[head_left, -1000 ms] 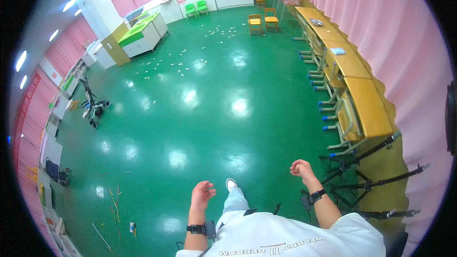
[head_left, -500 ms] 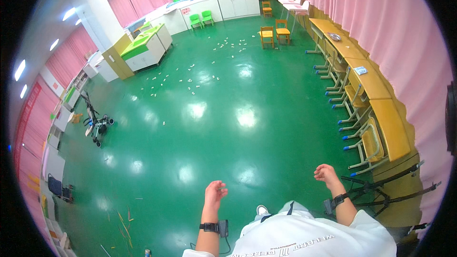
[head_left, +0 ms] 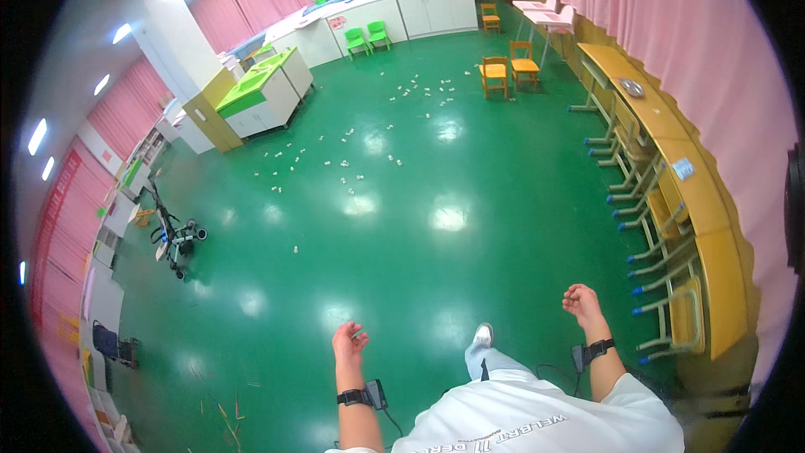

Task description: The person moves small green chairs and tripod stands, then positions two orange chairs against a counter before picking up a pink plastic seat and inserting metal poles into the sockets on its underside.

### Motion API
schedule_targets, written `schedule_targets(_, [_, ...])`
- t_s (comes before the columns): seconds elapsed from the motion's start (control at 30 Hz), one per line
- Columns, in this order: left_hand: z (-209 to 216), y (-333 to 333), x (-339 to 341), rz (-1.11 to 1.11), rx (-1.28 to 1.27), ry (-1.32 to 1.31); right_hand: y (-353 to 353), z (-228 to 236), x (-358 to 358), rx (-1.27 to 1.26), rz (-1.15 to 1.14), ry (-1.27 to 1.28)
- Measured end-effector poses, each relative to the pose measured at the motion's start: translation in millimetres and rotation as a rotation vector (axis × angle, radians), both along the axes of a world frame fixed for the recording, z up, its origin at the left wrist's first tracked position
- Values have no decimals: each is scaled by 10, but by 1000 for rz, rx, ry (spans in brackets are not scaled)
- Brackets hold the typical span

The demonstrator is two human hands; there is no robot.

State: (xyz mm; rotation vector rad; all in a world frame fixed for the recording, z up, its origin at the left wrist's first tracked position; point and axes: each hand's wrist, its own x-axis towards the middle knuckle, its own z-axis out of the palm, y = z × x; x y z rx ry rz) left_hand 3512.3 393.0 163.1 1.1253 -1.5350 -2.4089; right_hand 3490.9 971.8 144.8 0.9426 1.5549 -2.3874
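My left hand [head_left: 350,341] hangs in the air over the green floor [head_left: 377,260], its fingers loosely bent and apart, with nothing in it. To the right, my right hand [head_left: 583,304] is also raised and bare, its fingers half curled and parted. Neither hand touches anything. Black straps with small boxes go round both wrists. Many small pale pieces [head_left: 344,164] lie scattered over the floor ahead, too small to make out. One shoe [head_left: 483,335] shows between my hands.
Yellow desks [head_left: 671,138] with chairs line the right side beneath pink curtains. Two wooden chairs [head_left: 494,71] stand ahead. White-and-green cabinets [head_left: 260,105] and a pillar [head_left: 172,29] are at the left. A wheeled frame [head_left: 173,239] stands left; thin sticks [head_left: 231,424] lie near it.
I have moved forward: the scattered pieces, chairs and desks appear closer, and the sticks have slid toward the lower edge. One foot has stepped ahead. Both hands stay raised and bare.
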Motion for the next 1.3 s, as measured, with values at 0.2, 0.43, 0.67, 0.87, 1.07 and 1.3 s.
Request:
schedule_targets(0.2, [129,113,-1729,-75,-56,58,-238,267,-1817,2,58,102])
schedule_targets(0.43, [221,722,-3794,-242,-35,57,-390,596,-3934,-51,251,204])
schedule_targets(0.67, [-123,1177,-6357,-326,41,42,200,155,-5721,-52,18,111])
schedule_targets(0.87, [17,1842,-8415,-534,79,-14,948,96,-6758,-179,-376,17])
schedule_targets(1.07, [-76,2520,-10192,-646,66,-123,1568,-135,-8149,-326,-534,-27])
schedule_targets(1.3, [-325,3255,-11845,-537,127,-186,2474,-676,-10267,-507,-577,-112])
